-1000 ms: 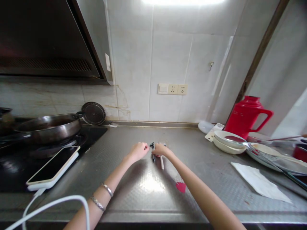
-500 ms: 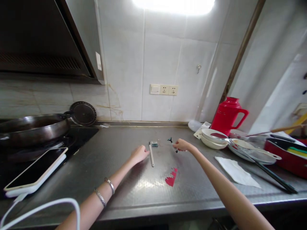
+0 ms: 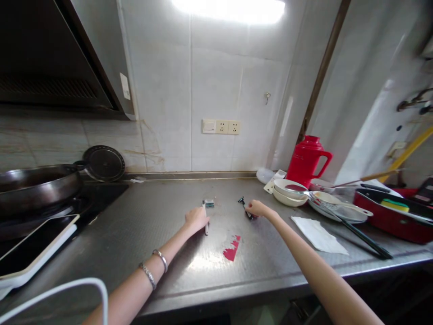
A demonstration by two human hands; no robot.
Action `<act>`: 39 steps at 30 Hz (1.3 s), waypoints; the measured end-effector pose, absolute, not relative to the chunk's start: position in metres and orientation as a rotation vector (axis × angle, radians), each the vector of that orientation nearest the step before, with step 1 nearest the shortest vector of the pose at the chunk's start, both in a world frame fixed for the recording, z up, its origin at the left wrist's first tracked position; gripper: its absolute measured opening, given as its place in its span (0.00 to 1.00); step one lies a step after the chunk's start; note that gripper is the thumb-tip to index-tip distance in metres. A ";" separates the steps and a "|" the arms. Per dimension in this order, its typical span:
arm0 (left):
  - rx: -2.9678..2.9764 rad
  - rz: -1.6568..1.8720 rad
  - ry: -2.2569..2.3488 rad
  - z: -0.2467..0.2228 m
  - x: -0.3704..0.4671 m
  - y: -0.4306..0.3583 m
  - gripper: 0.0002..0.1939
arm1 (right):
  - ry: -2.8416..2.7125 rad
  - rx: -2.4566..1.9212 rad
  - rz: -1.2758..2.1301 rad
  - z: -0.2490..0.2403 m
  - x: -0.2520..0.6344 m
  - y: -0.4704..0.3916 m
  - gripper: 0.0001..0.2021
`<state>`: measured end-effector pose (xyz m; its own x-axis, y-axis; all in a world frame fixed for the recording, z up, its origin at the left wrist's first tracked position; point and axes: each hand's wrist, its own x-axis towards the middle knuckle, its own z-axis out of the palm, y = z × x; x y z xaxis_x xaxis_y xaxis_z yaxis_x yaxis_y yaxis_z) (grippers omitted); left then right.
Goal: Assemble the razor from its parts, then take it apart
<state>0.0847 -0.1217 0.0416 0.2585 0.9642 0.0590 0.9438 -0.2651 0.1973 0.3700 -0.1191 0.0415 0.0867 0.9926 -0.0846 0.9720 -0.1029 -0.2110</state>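
Observation:
My left hand [image 3: 197, 219] lies over the middle of a slim white tool with a dark tip [image 3: 206, 231], its fingers closed on it. Both ends of the tool show past the fingers, and its exact kind is unclear. Right behind it sits a small clear case with dark strips [image 3: 209, 203]. In my right hand [image 3: 257, 208], closed fingers pinch the handle of a black razor [image 3: 241, 200], low at the counter with its head pointing away from me. A torn red piece [image 3: 232, 248], of paper or film, lies nearer the front edge.
The steel counter [image 3: 162, 203] runs along the tiled wall. To the right stand a red thermos jug [image 3: 306, 160], white bowls [image 3: 289, 201], a napkin [image 3: 320, 234] and a red pan [image 3: 392, 216]. On the left are a steel pan [image 3: 40, 185], a phone [image 3: 37, 246] and a white cable [image 3: 84, 282].
My left hand has moved from beside the white tool onto it. My right hand has lowered the razor toward the counter. The whole view has swung slightly right.

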 end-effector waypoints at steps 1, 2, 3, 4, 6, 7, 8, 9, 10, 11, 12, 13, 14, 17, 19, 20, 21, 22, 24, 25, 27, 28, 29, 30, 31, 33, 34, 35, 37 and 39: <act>2.391 0.251 1.827 0.041 0.085 -0.122 0.14 | -2.037 -2.240 0.311 0.041 0.370 -0.119 0.15; 2.389 0.248 1.828 0.041 0.086 -0.122 0.14 | -2.039 -2.242 0.309 0.040 0.370 -0.119 0.15; 2.386 0.244 1.828 0.042 0.086 -0.122 0.14 | -2.038 -2.245 0.306 0.040 0.370 -0.119 0.15; 2.379 0.238 1.830 0.042 0.087 -0.123 0.14 | -2.035 -2.249 0.303 0.040 0.370 -0.120 0.15; 2.369 0.232 1.831 0.042 0.087 -0.123 0.14 | -2.020 -2.262 0.288 0.041 0.371 -0.121 0.15; 2.364 0.231 1.831 0.042 0.087 -0.123 0.14 | -2.005 -2.269 0.271 0.042 0.371 -0.121 0.15; 2.360 0.233 1.829 0.042 0.086 -0.123 0.14 | -1.985 -2.276 0.247 0.044 0.371 -0.122 0.15; 2.360 0.242 1.825 0.042 0.085 -0.123 0.14 | -1.962 -2.280 0.220 0.046 0.370 -0.122 0.14; 2.364 0.256 1.816 0.042 0.084 -0.123 0.14 | -1.939 -2.279 0.194 0.049 0.370 -0.122 0.14; 2.372 0.278 1.804 0.041 0.083 -0.123 0.14 | -1.919 -2.272 0.173 0.052 0.368 -0.122 0.14; 2.381 0.307 1.791 0.041 0.082 -0.123 0.14 | -1.906 -2.258 0.161 0.054 0.366 -0.122 0.13; 2.392 0.342 1.777 0.041 0.081 -0.124 0.14 | -1.900 -2.236 0.159 0.057 0.362 -0.122 0.13; 2.402 0.382 1.760 0.042 0.081 -0.124 0.14 | -1.901 -2.207 0.166 0.060 0.357 -0.122 0.13; 2.427 0.502 1.682 0.047 0.085 -0.128 0.15 | -1.926 -2.109 0.236 0.068 0.336 -0.124 0.16; 2.437 0.567 1.595 0.052 0.090 -0.133 0.17 | -1.901 -2.011 0.399 0.072 0.318 -0.128 0.19; 2.444 0.598 1.545 0.054 0.094 -0.135 0.17 | -1.867 -1.938 0.525 0.075 0.310 -0.130 0.21; 2.456 0.635 1.498 0.056 0.097 -0.138 0.17 | -1.826 -1.857 0.657 0.077 0.301 -0.133 0.22; 2.466 0.671 1.455 0.058 0.101 -0.140 0.16 | -1.790 -1.778 0.779 0.079 0.294 -0.136 0.23; 2.483 0.730 1.399 0.061 0.106 -0.145 0.16 | -1.753 -1.662 0.943 0.083 0.283 -0.142 0.25; 2.487 0.747 1.382 0.062 0.108 -0.147 0.16 | -1.752 -1.629 0.983 0.084 0.279 -0.145 0.25; 2.494 0.757 1.361 0.063 0.111 -0.149 0.17 | -1.771 -1.585 1.004 0.085 0.274 -0.148 0.23; 2.497 0.758 1.350 0.063 0.113 -0.150 0.17 | -1.785 -1.570 0.994 0.085 0.273 -0.149 0.22; 2.500 0.758 1.338 0.063 0.114 -0.151 0.18 | -1.801 -1.563 0.975 0.084 0.272 -0.149 0.21; 2.503 0.754 1.330 0.062 0.115 -0.151 0.19 | -1.818 -1.566 0.944 0.083 0.271 -0.149 0.20; 2.506 0.750 1.326 0.061 0.117 -0.151 0.19 | -1.836 -1.579 0.903 0.081 0.271 -0.148 0.19; 2.515 0.733 1.323 0.060 0.120 -0.152 0.18 | -1.879 -1.619 0.793 0.078 0.271 -0.146 0.18; 2.522 0.718 1.321 0.059 0.122 -0.152 0.18 | -1.901 -1.639 0.737 0.077 0.271 -0.145 0.18; 2.530 0.702 1.321 0.059 0.124 -0.153 0.18 | -1.919 -1.656 0.687 0.076 0.271 -0.145 0.18; 2.540 0.678 1.331 0.059 0.126 -0.151 0.19 | -1.944 -1.683 0.620 0.077 0.274 -0.143 0.18; 2.540 0.674 1.356 0.058 0.125 -0.147 0.20 | -1.954 -1.734 0.590 0.081 0.282 -0.141 0.18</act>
<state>0.1252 -0.1471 0.0581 0.4798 0.8230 0.3041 0.7394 -0.5659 0.3649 0.2821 -0.1409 0.0806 -0.1004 0.9934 0.0559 0.7965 0.1139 -0.5938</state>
